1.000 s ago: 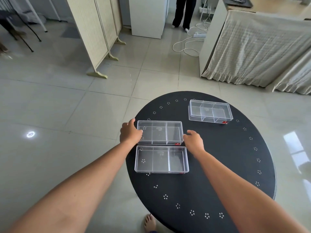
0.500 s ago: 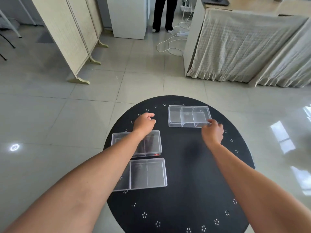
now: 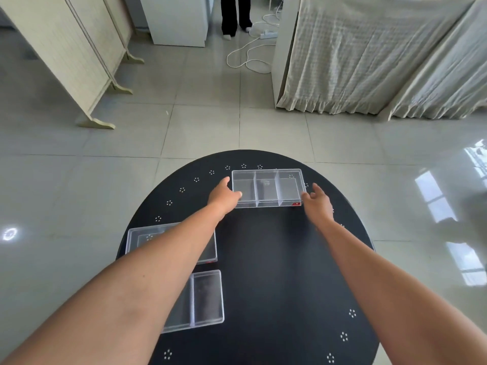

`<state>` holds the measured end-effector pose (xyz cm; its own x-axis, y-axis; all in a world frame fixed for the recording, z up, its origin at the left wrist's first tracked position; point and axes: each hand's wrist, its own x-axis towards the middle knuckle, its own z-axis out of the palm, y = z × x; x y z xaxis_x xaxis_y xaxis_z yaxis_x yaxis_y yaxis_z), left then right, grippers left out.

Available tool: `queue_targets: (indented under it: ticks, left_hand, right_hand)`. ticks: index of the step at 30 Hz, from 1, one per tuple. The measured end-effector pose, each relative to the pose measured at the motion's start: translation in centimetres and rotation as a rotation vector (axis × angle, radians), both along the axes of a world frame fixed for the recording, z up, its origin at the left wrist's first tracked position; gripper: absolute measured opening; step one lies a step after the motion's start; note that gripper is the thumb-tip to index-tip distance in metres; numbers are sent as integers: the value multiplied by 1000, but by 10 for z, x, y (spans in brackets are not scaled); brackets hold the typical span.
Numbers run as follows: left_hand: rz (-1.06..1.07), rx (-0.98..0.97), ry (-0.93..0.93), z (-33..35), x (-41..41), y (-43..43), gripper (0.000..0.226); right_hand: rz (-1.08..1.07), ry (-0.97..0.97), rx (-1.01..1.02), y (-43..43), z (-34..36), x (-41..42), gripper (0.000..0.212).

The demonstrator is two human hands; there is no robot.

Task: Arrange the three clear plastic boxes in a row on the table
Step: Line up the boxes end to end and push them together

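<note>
Three clear plastic boxes with dividers lie on a round black table. The far box sits near the table's far edge. My left hand grips its left end, thumb on the front corner. My right hand holds its right end with the fingertips on the near right corner. The middle box lies at the table's left edge, and the near box lies just in front of it. My left forearm crosses over both and hides part of each.
Beyond the table is tiled floor. A folding screen stands at the back left, with a white cabinet and a person's legs behind. A white cable lies beside a cloth-draped table at the back right.
Both hands left the middle box and reached forward to the far box; my left hand opened from a fist onto its left end, and my right hand settled on its right end. The view shifted right.
</note>
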<state>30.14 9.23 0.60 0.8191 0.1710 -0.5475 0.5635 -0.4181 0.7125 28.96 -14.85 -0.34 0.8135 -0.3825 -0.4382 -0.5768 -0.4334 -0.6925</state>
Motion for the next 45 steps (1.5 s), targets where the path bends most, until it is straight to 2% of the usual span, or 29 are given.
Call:
queue_targets:
  ticks: [8, 17, 29, 45]
  left_hand:
    - [19, 33, -24, -3, 8, 12, 67]
    - [71, 162, -40, 2, -7, 109, 62]
    - [213, 167, -29, -4, -53, 201, 63]
    - [217, 125, -50, -10, -64, 215, 62]
  right_hand:
    - [8, -42, 36, 29, -7, 17, 54]
    - [175, -53, 93, 106, -5, 17, 40]
    - [295, -15, 125, 192, -13, 0, 40]
    - [270, -7, 130, 203, -12, -13, 44]
